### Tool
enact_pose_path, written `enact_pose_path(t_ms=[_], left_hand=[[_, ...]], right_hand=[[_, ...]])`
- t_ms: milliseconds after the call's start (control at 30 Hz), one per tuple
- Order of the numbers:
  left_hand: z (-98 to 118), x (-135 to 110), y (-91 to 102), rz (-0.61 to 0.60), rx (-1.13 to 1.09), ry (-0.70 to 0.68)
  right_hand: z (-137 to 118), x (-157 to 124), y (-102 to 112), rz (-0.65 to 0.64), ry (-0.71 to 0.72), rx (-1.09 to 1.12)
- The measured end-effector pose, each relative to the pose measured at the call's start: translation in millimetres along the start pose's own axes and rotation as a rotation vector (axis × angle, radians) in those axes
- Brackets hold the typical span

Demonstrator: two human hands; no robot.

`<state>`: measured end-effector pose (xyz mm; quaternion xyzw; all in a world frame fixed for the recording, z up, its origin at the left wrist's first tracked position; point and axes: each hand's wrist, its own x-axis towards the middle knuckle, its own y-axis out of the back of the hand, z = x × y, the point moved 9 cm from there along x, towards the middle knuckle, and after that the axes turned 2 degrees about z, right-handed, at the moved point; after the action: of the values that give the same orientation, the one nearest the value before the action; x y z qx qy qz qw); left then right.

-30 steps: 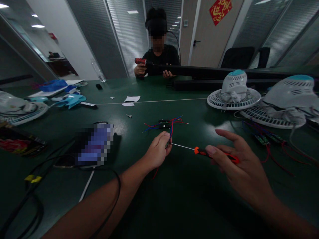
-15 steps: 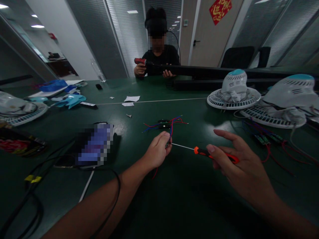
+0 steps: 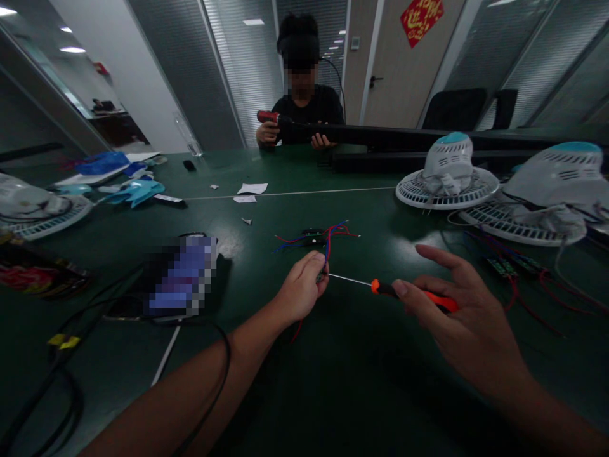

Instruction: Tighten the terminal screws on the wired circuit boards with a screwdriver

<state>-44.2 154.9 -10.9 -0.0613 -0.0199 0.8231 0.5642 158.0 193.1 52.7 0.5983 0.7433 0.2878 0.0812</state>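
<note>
I have the left hand (image 3: 303, 287) pinched tight on a small green circuit board (image 3: 321, 276), most of it hidden behind the thumb and fingers. Red and blue wires (image 3: 328, 249) rise from the far side of that pinch, and one red wire (image 3: 297, 331) hangs out below the hand. In the right hand (image 3: 459, 311) I have a screwdriver (image 3: 386, 289) by its orange and black handle, the index finger stretched out clear of it. The shaft runs leftward to the board at the left fingertips; I cannot tell from here what exactly the tip bears on.

Just beyond the left hand, two small dark pieces with wires (image 3: 313, 242) lie on the green table (image 3: 333, 387). Past the right hand I see more circuit boards (image 3: 499, 266) with red leads, in front of two white housings (image 3: 447, 166) with turquoise tops. Over on the left are a device with a pixelated screen (image 3: 183, 279), black cables (image 3: 59, 374) near it and, further off, paper scraps (image 3: 252, 188). Across the table a person (image 3: 328, 101) in black holds a red drill (image 3: 268, 117) at a long black bar (image 3: 404, 135)
</note>
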Motion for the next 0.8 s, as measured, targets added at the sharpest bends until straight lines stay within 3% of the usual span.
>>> enact_pose_path(t_ms=[300,500,800], left_hand=[[0,-1,-1.9,-0.012,-0.013,0.007],[1,0,-1.6,-0.009,-0.013,0.002],[4,-1,-3.1,-0.039,0.023,-0.015]], right_hand=[[1,-1,1,0.003,-0.010,0.004],[11,0,-8,-0.141,-0.057,-0.036],[-2,0,-3,-0.072,0.020,-0.055]])
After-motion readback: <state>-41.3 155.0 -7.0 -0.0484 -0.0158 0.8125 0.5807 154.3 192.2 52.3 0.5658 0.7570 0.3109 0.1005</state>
